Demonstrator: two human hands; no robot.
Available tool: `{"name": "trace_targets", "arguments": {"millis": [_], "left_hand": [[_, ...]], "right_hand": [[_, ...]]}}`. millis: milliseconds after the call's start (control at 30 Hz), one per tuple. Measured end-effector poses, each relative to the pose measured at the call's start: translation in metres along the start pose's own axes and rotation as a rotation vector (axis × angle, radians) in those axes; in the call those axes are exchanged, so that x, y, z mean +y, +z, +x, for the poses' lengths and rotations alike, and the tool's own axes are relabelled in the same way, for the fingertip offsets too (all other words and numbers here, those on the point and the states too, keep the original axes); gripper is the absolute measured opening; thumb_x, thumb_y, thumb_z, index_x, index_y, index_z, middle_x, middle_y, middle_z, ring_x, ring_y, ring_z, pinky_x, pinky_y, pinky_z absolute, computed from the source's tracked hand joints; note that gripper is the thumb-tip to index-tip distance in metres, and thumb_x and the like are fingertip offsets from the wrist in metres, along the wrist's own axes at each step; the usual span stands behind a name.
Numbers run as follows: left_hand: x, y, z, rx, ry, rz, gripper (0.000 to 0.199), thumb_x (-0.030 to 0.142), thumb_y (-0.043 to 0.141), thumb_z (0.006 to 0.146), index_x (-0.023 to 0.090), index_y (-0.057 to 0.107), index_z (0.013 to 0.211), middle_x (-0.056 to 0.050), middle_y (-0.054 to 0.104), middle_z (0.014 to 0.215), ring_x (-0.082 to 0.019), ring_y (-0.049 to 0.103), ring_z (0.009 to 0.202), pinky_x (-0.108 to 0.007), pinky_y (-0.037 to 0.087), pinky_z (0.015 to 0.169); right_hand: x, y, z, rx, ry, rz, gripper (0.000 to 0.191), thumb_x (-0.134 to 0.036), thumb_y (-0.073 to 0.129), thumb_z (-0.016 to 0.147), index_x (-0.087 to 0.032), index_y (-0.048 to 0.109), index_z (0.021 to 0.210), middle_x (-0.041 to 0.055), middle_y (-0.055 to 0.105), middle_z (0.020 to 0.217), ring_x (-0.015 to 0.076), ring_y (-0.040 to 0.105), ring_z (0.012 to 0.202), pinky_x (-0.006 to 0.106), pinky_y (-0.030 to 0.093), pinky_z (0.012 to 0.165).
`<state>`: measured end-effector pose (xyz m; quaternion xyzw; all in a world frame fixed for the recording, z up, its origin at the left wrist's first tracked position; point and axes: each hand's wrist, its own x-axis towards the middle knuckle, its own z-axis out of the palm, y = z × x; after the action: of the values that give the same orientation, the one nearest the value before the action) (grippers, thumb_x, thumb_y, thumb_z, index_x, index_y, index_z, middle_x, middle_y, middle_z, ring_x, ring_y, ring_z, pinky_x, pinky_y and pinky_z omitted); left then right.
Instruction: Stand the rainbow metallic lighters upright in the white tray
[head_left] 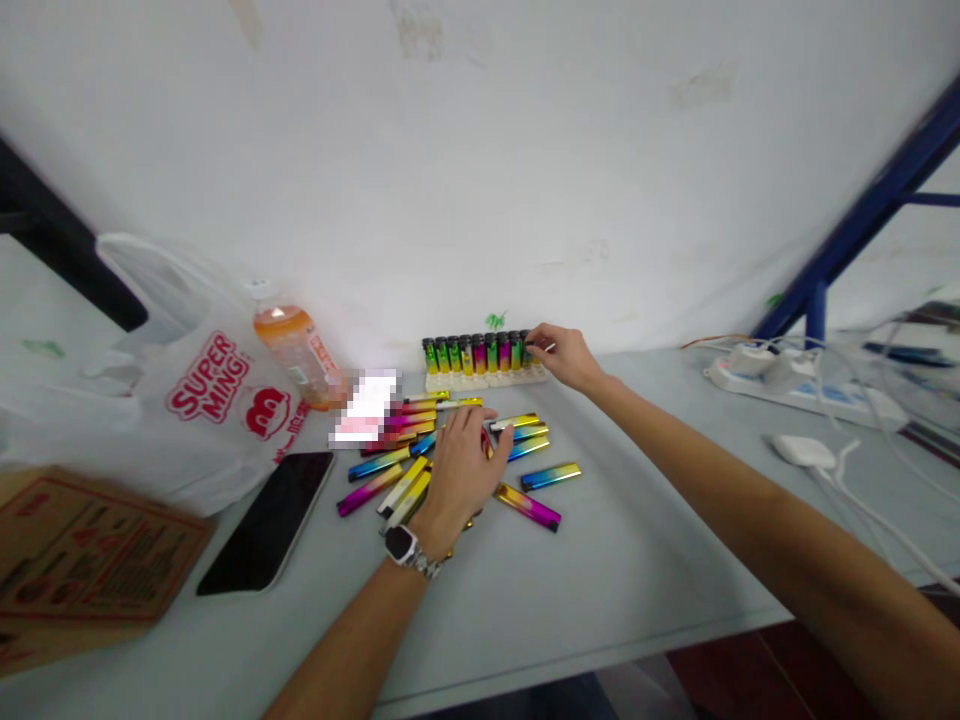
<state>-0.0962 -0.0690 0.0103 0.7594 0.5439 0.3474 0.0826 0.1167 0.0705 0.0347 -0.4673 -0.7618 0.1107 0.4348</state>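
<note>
Several shiny multicoloured lighters stand upright in a row point(480, 355) in a white holder point(487, 380) against the wall. My right hand point(562, 352) is at the right end of this row, its thumb and forefinger closed on the last lighter there. Loose lighters lie scattered on the table in front, among them a yellow and purple one point(529, 507) and a blue and yellow one point(551, 475). Over the middle of this pile rests my left hand point(465, 460), with a watch on the wrist. Its fingers are bent over the lighters, and what lies under the palm is hidden.
At the left are a cardboard box point(90, 560), a plastic bag point(202, 400), an orange drink bottle point(300, 350) and a black phone point(268, 522). A white power strip point(810, 385) and a charger point(802, 451) with cables lie at the right, near a blue metal frame point(862, 215).
</note>
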Motion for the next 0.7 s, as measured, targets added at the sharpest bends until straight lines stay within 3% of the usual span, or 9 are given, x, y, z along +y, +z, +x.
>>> {"name": "trace_targets", "arguments": {"millis": [267,367,533,700], "left_hand": [[0.001,0.001,0.001,0.002,-0.01,0.024,0.021,0.037,0.056,0.094,0.02,0.064,0.101,-0.008,0.065,0.105,-0.027,0.058,0.105,-0.043,0.045,0.096],[0.001,0.001,0.001,0.001,-0.011,0.023,0.02,0.037,0.056,0.093,0.02,0.064,0.099,-0.008,0.065,0.104,-0.027,0.057,0.105,-0.043,0.045,0.095],[0.0,0.002,0.0,-0.005,-0.021,0.024,0.02,0.037,0.057,0.093,0.02,0.066,0.098,-0.008,0.065,0.102,-0.028,0.057,0.103,-0.044,0.045,0.094],[-0.001,0.002,0.0,-0.009,-0.011,0.025,0.021,0.038,0.056,0.093,0.02,0.066,0.098,-0.008,0.064,0.102,-0.027,0.057,0.103,-0.044,0.045,0.094]], "right_hand": [[0.016,-0.004,0.012,-0.093,0.001,0.016,0.012,-0.017,0.066,0.081,-0.015,0.073,0.091,0.0028,0.073,0.08,0.0154,0.064,0.071,0.028,0.052,0.073],[0.018,-0.003,0.013,-0.067,-0.001,-0.03,0.015,-0.017,0.067,0.082,-0.015,0.076,0.093,0.0054,0.07,0.088,0.0161,0.064,0.075,0.03,0.052,0.077],[0.019,0.005,0.003,0.016,-0.023,-0.208,0.029,-0.025,0.063,0.087,-0.019,0.077,0.111,0.0083,0.056,0.099,0.0196,0.061,0.086,0.034,0.051,0.086],[0.014,0.005,-0.009,-0.037,0.036,-0.327,0.039,-0.027,0.053,0.094,-0.022,0.069,0.129,0.009,0.049,0.102,0.0216,0.059,0.091,0.036,0.049,0.092]]}}
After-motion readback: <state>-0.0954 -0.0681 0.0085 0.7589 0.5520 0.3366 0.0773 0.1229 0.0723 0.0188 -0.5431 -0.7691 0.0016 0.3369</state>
